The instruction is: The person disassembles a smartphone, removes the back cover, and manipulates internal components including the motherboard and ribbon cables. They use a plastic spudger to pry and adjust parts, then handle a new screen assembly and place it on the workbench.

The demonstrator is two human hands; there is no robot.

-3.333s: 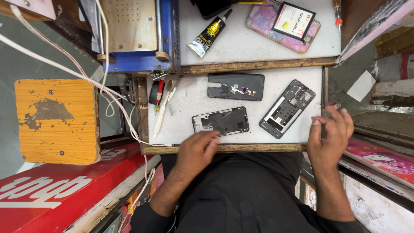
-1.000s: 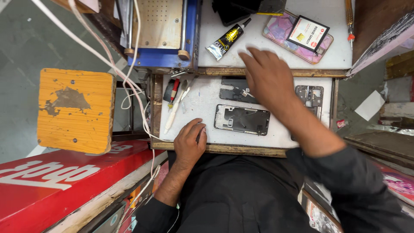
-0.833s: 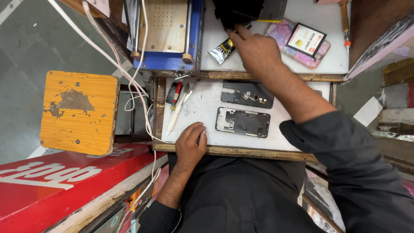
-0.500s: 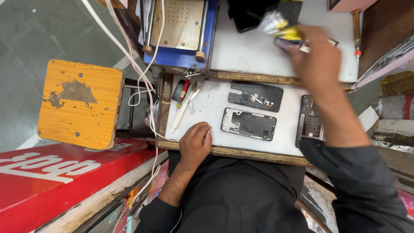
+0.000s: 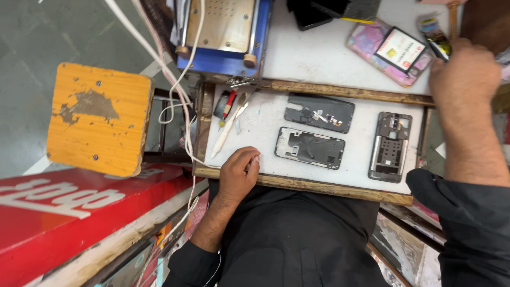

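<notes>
A worn orange wooden stool top sits at nine o'clock. The left hand rests loosely curled, holding nothing, on the white wood-framed work tray, beside a grey phone frame. At two o'clock, the right hand grips a small yellow-and-black glue tube.
</notes>
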